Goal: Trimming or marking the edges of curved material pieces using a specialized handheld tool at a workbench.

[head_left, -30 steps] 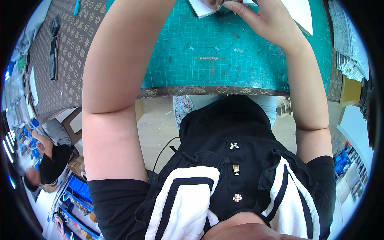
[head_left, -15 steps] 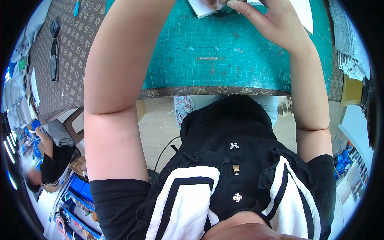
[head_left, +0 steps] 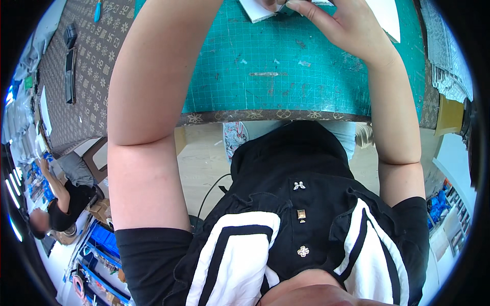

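At the top edge, the thumb of my right hand [head_left: 347, 25] points left, toward the fingertips of my left hand [head_left: 270, 4]. Both hands look closed there, close together, and whatever they hold is cut off by the frame. Only a little of my left hand's fingers shows. Under and beside them lies a white board or thick sheet [head_left: 256, 13], one corner pointing toward me. To the right of my right hand, another white sheet [head_left: 386, 19] lies on the green cutting mat [head_left: 286, 76], which is scratched and marked.
A brown patterned cover [head_left: 92, 66] spreads left of the mat, with a dark strip-like tool [head_left: 70, 76] and a blue-handled tool [head_left: 97, 11] on it. Silvery wrapping [head_left: 449, 66] stands at the far right. Another person [head_left: 69, 206] is at lower left, near blue shelving [head_left: 104, 242].
My hands have shifted very slightly at the top edge, with the right thumb a little further left. The other person at lower left has raised an arm and moved.
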